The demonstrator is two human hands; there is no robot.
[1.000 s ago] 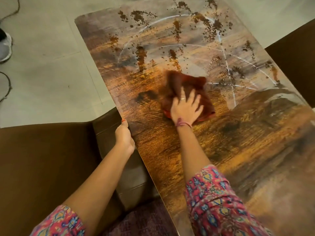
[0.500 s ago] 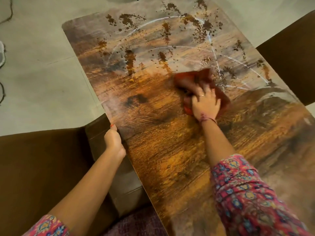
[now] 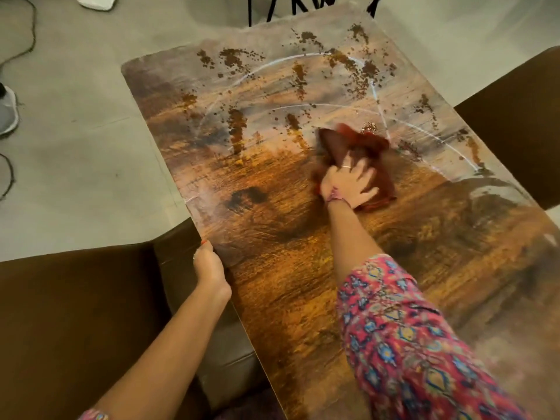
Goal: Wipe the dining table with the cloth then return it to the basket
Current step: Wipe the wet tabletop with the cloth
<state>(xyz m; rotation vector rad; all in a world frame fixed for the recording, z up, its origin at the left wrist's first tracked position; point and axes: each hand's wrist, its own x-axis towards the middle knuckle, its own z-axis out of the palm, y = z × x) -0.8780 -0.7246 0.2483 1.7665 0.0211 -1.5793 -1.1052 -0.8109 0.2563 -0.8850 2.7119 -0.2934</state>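
1. Since the earlier frames, the right hand (image 3: 348, 184) and the cloth (image 3: 360, 153) under it have swept from the table's middle toward its right side and now sit a little back toward the centre, while the left hand (image 3: 209, 265) has stayed on the near left edge.
2. Brown chairs stand on both sides: one chair (image 3: 75, 313) at the left, tucked against the table edge, another chair (image 3: 515, 122) at the far right.
3. The dining table (image 3: 272, 268) has a glossy wood-grain top; its near half looks clean, while brown spots and streaks (image 3: 236, 125) cover the far half, crossed by pale curved smear lines.
4. The right forearm reaches out of a pink patterned sleeve (image 3: 409, 344).
5. The rust-red cloth lies crumpled on the tabletop at the near rim of the dirty area; motion blur makes its outline unclear.
6. The right hand presses flat on the cloth, fingers spread, with a ring and a wrist thread.
7. The left hand is closed around the table's edge.
8. A grey shoe (image 3: 7, 112) rests on the floor at far left.
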